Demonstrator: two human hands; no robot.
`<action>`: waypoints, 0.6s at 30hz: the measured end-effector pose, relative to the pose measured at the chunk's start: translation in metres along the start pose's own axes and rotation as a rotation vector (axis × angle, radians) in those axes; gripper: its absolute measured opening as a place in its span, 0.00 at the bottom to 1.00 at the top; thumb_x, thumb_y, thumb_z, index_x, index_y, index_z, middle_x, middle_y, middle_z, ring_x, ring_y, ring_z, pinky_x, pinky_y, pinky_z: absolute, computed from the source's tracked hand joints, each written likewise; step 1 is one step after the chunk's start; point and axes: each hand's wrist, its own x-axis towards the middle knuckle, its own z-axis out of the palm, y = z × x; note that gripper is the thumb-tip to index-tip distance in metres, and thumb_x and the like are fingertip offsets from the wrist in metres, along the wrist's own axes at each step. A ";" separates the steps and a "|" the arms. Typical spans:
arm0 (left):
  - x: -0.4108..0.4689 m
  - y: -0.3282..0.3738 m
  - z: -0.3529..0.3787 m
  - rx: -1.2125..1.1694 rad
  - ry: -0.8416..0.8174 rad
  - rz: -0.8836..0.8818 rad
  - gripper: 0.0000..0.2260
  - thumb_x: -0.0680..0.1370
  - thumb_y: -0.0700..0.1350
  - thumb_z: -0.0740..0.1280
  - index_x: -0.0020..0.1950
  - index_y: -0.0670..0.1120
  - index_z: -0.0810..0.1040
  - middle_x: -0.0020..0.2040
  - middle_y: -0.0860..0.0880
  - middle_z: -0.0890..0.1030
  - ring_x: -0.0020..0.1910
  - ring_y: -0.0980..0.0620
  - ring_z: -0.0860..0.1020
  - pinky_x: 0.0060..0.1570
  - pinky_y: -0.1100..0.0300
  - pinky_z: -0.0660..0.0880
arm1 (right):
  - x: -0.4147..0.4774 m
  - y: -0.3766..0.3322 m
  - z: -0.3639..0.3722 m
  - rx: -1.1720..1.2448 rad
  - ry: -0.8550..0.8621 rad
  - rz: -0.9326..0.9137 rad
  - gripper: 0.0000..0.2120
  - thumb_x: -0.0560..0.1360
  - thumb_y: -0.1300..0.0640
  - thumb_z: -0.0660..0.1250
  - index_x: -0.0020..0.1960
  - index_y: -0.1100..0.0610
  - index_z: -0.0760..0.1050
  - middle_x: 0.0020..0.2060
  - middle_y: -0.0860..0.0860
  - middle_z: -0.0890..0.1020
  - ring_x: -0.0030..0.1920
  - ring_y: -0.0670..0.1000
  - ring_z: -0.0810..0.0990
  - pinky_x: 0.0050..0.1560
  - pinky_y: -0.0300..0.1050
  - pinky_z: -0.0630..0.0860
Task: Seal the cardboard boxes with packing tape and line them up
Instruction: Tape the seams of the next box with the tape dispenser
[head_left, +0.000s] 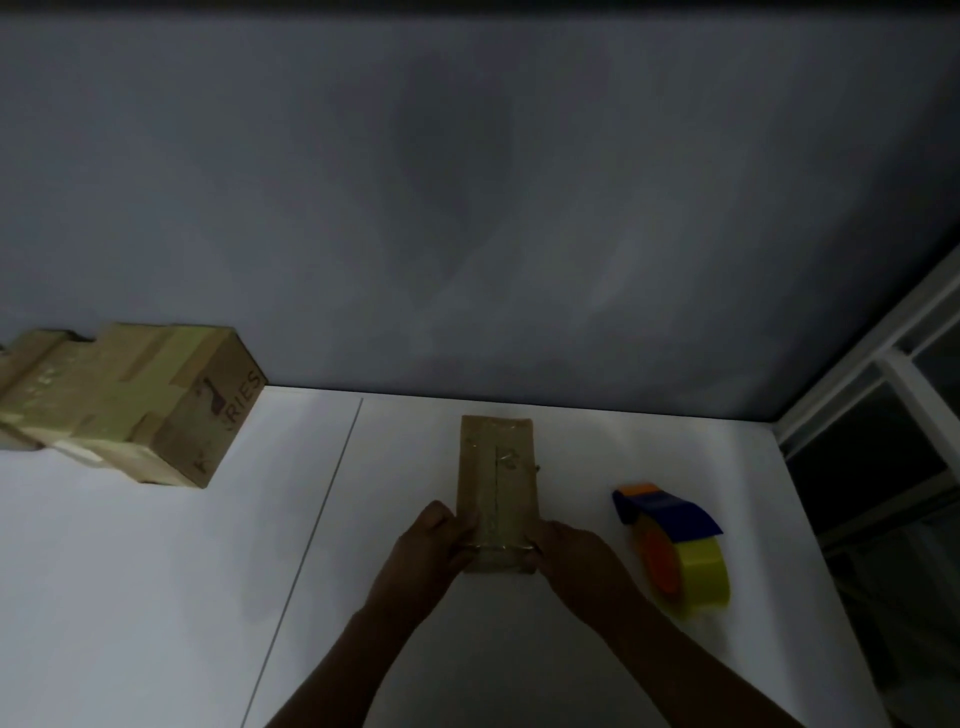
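- A dim room, seen from above and looking down at a white worktop.
- A thin dark seam runs across the worktop from its far edge toward the near edge, left of centre.
- A plain grey-blue wall stands behind the far edge of the worktop.
- A white-framed window with dark panes fills the room's right side, past the worktop's right edge.
- A small cardboard box lies flat near the middle of the worktop, its long side pointing away from the person, with shiny clear tape down its top.
- The left hand grips the box's near left corner, fingers curled round the side.
- The right hand grips the near right corner the same way.
- A tape dispenser, blue and orange with a yellowish roll, rests on the worktop to the right of the box, apart from it.
- A row of taped boxes sits at the far left edge, against the wall.
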 end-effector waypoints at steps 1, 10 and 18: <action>0.001 -0.002 0.000 0.011 -0.008 0.020 0.17 0.76 0.47 0.69 0.64 0.45 0.77 0.52 0.46 0.74 0.44 0.57 0.71 0.42 0.77 0.60 | 0.000 0.001 0.000 -0.016 -0.015 -0.033 0.10 0.69 0.52 0.63 0.47 0.55 0.76 0.30 0.48 0.79 0.25 0.44 0.77 0.26 0.33 0.69; 0.008 -0.006 0.003 0.010 -0.033 0.024 0.17 0.76 0.52 0.69 0.61 0.46 0.75 0.54 0.51 0.72 0.43 0.58 0.71 0.40 0.77 0.63 | 0.012 -0.016 -0.001 -0.063 0.074 0.006 0.32 0.80 0.38 0.48 0.40 0.58 0.82 0.27 0.52 0.79 0.21 0.48 0.75 0.22 0.36 0.69; 0.012 -0.011 -0.005 0.002 -0.058 0.075 0.14 0.76 0.47 0.69 0.60 0.45 0.76 0.52 0.50 0.73 0.43 0.59 0.71 0.41 0.75 0.64 | 0.005 -0.004 -0.002 -0.026 -0.019 -0.031 0.16 0.76 0.46 0.55 0.56 0.56 0.70 0.35 0.51 0.83 0.30 0.45 0.80 0.34 0.35 0.72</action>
